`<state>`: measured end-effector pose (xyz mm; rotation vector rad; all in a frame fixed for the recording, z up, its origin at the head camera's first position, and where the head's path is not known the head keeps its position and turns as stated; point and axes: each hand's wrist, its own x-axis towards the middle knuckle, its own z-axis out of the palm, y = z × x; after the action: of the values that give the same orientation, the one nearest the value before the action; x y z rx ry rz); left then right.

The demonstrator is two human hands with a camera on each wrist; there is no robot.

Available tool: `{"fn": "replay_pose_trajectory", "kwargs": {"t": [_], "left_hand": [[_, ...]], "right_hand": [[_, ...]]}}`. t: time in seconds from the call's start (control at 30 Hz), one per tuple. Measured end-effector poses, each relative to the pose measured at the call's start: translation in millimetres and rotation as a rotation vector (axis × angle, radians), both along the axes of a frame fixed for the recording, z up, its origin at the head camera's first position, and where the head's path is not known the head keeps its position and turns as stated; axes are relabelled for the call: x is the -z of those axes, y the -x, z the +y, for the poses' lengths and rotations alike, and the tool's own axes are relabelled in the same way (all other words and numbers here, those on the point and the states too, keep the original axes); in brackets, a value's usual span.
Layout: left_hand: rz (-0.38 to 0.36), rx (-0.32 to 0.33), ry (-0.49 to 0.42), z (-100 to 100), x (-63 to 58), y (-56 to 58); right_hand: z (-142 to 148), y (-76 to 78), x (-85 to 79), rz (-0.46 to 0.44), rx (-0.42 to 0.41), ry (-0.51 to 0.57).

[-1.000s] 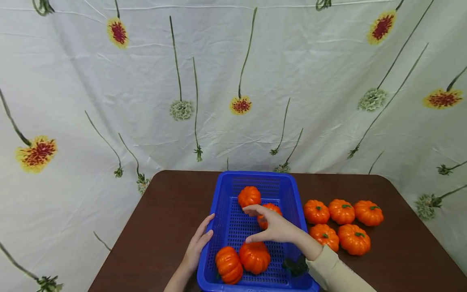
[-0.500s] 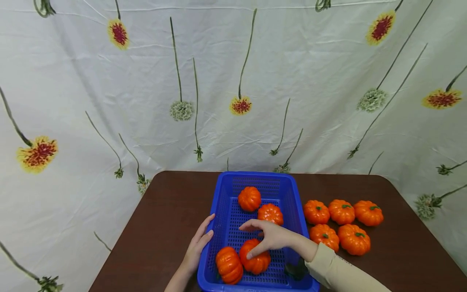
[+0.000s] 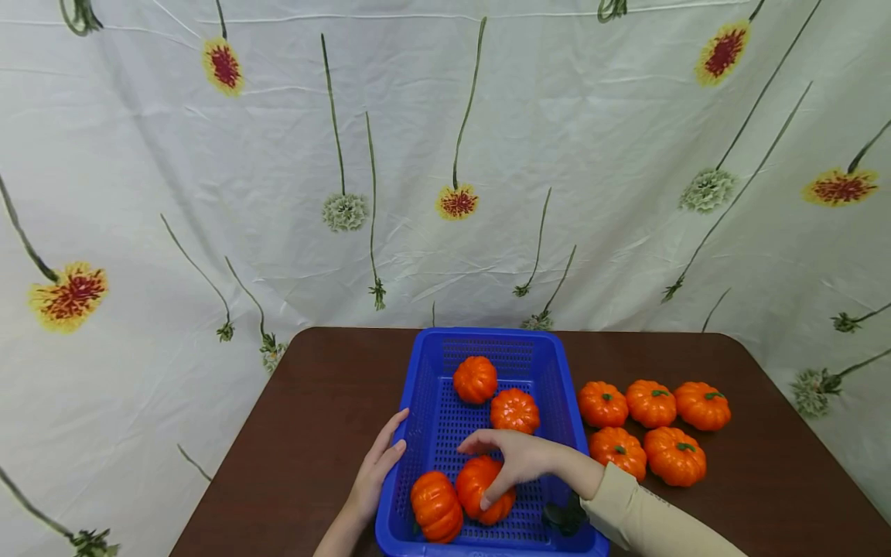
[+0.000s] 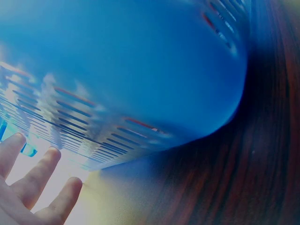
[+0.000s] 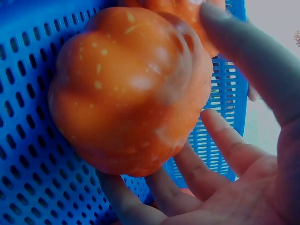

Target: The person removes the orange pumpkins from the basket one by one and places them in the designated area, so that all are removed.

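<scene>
I see a flowered white backdrop cloth (image 3: 209, 193) hanging behind a dark brown tabletop (image 3: 306, 433). Toward the tabletop's near edge, about midway along it, sits a blue perforated basket (image 3: 487, 340). My left hand (image 3: 376, 468) lies flat on the tabletop against the basket's left wall, fingers straight and pressed to the plastic; the left wrist view shows those fingers (image 4: 37, 173) spread and holding nothing, with the basket wall (image 4: 131, 70) filling the frame.

My right arm, in a cream sleeve (image 3: 640, 514), comes in from the near right corner and crosses over the basket's right wall. The right hand (image 3: 518, 460) is cupped, fingers curled partway, around a pumpkin (image 3: 480, 487) in the basket's near half. In the right wrist view the fingers (image 5: 220, 140) wrap under and beside that pumpkin (image 5: 126, 89) and the thumb arches over its top; I cannot tell whether it is lifted off the basket floor.

A second pumpkin (image 3: 435, 507) lies just to its left, touching it. Two more rest in the far half of the basket: one (image 3: 515, 410) near the middle, another (image 3: 476, 379) closer to the far wall.

Outside, five pumpkins (image 3: 650, 425) cluster on the tabletop just beside the basket's right wall, toward the right edge: three in a far row, two nearer.
</scene>
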<state>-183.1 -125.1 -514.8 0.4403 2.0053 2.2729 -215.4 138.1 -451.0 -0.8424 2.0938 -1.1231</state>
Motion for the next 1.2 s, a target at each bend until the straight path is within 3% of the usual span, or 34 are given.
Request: {"fn": "replay_pose_trajectory", "kwargs": {"t": [0.3,0.87,1.2], "left_hand": [[-0.002,0.001,-0.001,0,-0.5,0.1],[0.009,-0.016,0.001,0,0.3,0.2],[0.007,-0.02,0.01,1,-0.5,-0.8]], "right_hand": [[1,-1.4,-1.9,-0.002,0.013,-0.025],[2,-3.6,-0.8,0.072,-0.14,-0.025],[5,-5.5,-11.3,0.102,-0.087,-0.031]]}}
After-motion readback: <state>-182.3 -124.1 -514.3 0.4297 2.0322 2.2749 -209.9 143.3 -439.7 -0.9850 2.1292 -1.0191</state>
